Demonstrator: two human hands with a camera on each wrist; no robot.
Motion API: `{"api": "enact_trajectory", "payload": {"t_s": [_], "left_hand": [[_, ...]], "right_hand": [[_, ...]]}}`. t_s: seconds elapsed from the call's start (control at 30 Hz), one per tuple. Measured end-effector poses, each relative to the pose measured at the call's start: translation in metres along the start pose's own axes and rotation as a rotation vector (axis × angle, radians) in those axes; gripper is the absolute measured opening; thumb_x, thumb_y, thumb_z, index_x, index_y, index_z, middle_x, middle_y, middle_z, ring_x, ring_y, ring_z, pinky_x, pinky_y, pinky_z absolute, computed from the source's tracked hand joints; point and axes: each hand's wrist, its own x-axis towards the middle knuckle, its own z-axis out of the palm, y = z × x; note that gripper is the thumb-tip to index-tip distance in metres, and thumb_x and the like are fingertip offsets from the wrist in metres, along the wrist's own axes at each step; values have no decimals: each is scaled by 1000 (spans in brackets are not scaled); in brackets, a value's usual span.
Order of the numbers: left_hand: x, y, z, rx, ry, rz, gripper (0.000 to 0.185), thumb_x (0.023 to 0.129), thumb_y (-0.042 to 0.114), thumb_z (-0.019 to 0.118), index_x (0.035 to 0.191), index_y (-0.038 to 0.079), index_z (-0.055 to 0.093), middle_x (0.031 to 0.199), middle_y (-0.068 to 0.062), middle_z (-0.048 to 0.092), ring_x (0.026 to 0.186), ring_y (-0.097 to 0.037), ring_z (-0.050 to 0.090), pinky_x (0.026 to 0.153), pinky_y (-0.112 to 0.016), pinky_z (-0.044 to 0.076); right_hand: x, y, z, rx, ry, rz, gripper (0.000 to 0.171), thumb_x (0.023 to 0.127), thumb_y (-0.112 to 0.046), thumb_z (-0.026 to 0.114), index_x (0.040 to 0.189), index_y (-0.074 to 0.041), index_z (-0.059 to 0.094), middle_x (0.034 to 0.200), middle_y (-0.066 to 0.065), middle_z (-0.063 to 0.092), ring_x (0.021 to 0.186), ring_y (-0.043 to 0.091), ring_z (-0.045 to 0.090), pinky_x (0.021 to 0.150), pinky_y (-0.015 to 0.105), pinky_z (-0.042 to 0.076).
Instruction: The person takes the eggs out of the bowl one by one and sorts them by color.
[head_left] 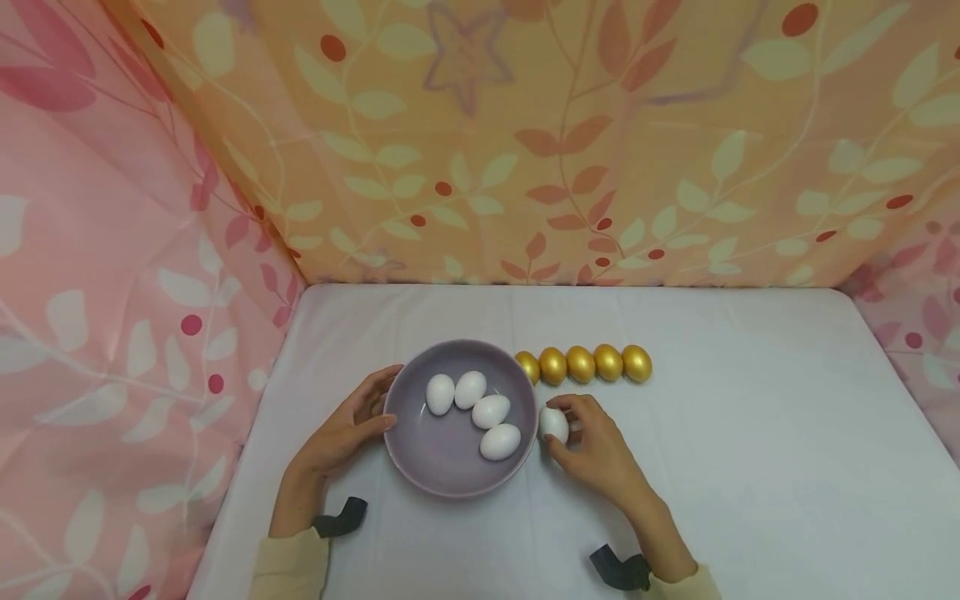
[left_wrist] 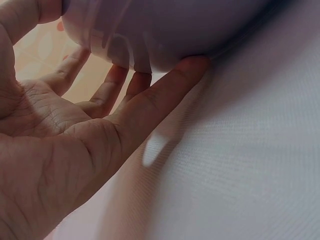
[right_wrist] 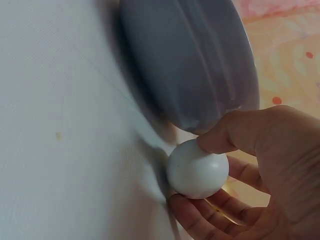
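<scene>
A purple bowl (head_left: 442,471) stands on the white-covered table with several white eggs (head_left: 440,394) lying inside it. My left hand (head_left: 348,429) holds the bowl at its left side, thumb at the rim; in the left wrist view, the fingers (left_wrist: 165,92) spread against the outer wall. Just right of the bowl, my right hand (head_left: 596,446) pinches another white egg (head_left: 553,425) between thumb and fingers. The right wrist view has this egg (right_wrist: 195,170) low over the cloth, beside the bowl's outer wall (right_wrist: 195,65).
Several gold eggs (head_left: 581,364) form a row behind the right hand, the leftmost partly hidden by the bowl's rim. Patterned fabric walls (head_left: 480,167) rise behind and at both sides. The white cloth (head_left: 787,433) extends to the right.
</scene>
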Motion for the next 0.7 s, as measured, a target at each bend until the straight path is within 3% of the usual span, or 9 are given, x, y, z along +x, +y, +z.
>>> {"api": "enact_trajectory", "payload": {"t_s": [0.5,0.7], "left_hand": [[0,-1,0,7,-4,6,73,102,1,61,165,16,28,168,-14,35,146,-7,49,109,-23,49],[0,-3,-2,31,-1,4,72,102,1,60,165,17,29,169,-14,35,148,-4,46,111,-20,47]], "right_hand": [[-7,-4,-5,-114,-37,9,44,88,-7,80,129,-9,65,122,10,65,106,19,68,83,28,62],[-9,-6,-6,-172,-15,9,49,89,-13,81,134,-10,65,126,10,66,111,23,71,91,41,61]]}}
